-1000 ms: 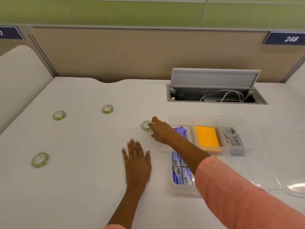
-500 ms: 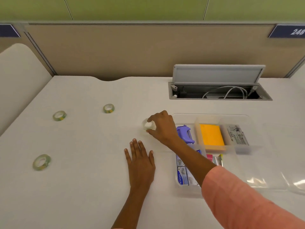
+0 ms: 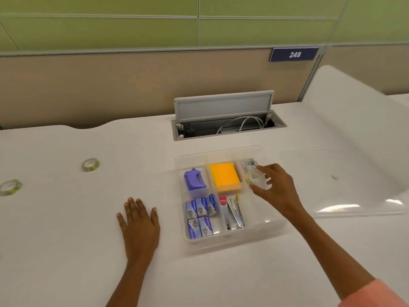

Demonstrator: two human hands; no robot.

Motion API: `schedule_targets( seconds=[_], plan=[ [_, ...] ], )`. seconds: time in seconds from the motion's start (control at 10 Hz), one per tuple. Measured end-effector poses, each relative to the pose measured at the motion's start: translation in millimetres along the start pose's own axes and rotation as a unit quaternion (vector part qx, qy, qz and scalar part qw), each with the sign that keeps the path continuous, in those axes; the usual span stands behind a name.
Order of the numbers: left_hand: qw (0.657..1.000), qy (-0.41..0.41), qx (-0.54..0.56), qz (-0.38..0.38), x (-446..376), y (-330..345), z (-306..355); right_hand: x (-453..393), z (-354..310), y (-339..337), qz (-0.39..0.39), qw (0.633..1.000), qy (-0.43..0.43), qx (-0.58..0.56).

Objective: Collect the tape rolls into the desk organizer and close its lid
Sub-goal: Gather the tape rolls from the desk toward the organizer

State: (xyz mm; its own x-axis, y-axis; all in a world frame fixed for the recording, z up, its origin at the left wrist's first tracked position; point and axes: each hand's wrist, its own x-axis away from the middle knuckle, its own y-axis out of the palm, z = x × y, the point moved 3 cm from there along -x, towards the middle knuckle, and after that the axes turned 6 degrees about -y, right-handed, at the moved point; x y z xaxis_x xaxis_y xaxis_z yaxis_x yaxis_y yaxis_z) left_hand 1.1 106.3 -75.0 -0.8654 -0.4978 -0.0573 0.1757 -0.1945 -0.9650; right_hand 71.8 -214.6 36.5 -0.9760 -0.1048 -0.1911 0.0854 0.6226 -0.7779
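Observation:
My right hand (image 3: 277, 190) holds a clear tape roll (image 3: 256, 179) over the back right compartment of the clear desk organizer (image 3: 232, 238). The organizer's clear lid (image 3: 354, 185) lies open flat on the desk to its right. Two more tape rolls with green and yellow print lie on the white desk to the left: one tape roll (image 3: 90, 164) farther back, another tape roll (image 3: 10, 187) at the left edge of view. My left hand (image 3: 139, 224) rests flat on the desk, palm down, left of the organizer.
The organizer holds a purple tool (image 3: 194, 179), an orange pad (image 3: 224, 177), small blue boxes (image 3: 200, 216) and metal clips (image 3: 234, 212). Behind it an open cable hatch (image 3: 225, 120) with white cables sits in the desk. A beige partition stands behind.
My right hand picked up the tape roll left of the organizer and carried it right, over the organizer's back right compartment. The view has swung right. My left hand stays flat.

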Motion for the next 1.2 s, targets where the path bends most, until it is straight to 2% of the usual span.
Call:
schedule_targets(
  seconds=[0.3,0.5,1.0,1.2],
  plan=[
    [1.0,0.004,0.0,0.017,-2.2,5.2,-4.9,15.2,42.4,18.3,-0.089,0.989,0.095,0.067],
    [1.0,0.002,-0.006,0.007,-4.9,10.7,-8.8,9.4,41.2,31.5,-0.13,0.984,0.085,0.089],
    [1.0,0.003,0.004,0.005,-4.1,9.5,-8.8,11.4,39.0,32.4,-0.118,0.986,0.059,0.105],
    [1.0,-0.002,0.022,0.006,-2.8,5.3,-8.1,11.8,23.7,26.5,-0.127,0.974,0.03,0.185]
  ],
)
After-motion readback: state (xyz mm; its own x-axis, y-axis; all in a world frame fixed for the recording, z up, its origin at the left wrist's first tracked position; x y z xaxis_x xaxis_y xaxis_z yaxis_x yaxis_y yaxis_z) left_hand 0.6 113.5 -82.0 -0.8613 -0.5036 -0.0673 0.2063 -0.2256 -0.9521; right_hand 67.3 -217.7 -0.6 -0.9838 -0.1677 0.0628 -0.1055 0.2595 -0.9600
